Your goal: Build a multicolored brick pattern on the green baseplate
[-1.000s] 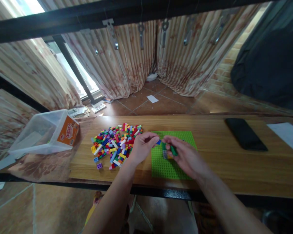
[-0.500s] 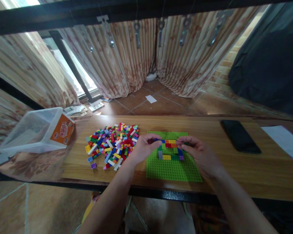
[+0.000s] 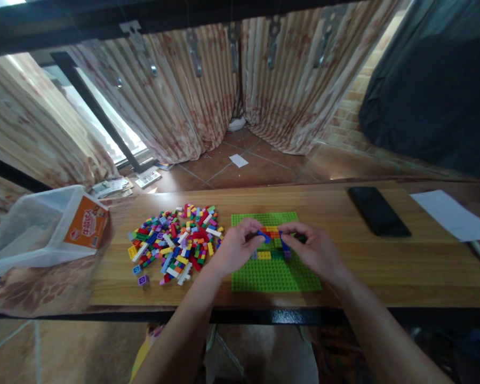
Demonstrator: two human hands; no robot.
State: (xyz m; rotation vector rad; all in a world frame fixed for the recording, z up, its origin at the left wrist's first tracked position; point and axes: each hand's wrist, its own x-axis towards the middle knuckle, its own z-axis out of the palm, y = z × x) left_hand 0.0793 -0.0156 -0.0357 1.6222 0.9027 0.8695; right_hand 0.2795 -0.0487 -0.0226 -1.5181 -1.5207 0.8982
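Note:
My left hand (image 3: 240,246) is closed in a pinch on a blue toy brick (image 3: 264,237), over the left part of a green studded baseplate (image 3: 276,278). Opposite it, the fingers of my right hand (image 3: 310,246) are pinched around a small dark green brick (image 3: 300,236), mostly hidden by them. On the baseplate stands a rectangular outline of bricks, with a yellow brick (image 3: 264,255) along its near side. Red and orange bricks (image 3: 271,230) form its far side. Its left side is largely covered by my left hand.
A heap of mixed toy bricks (image 3: 172,242) lies on the wooden board (image 3: 368,272), left of the baseplate. Farther left stands a clear plastic bin (image 3: 32,229) with an orange label. A black phone (image 3: 379,211) and white paper (image 3: 456,214) lie to the right.
The whole scene has shifted left in view as the camera turned. My left hand has lifted the blue brick and tilted it, nearer to my right hand, which stays in its pinch.

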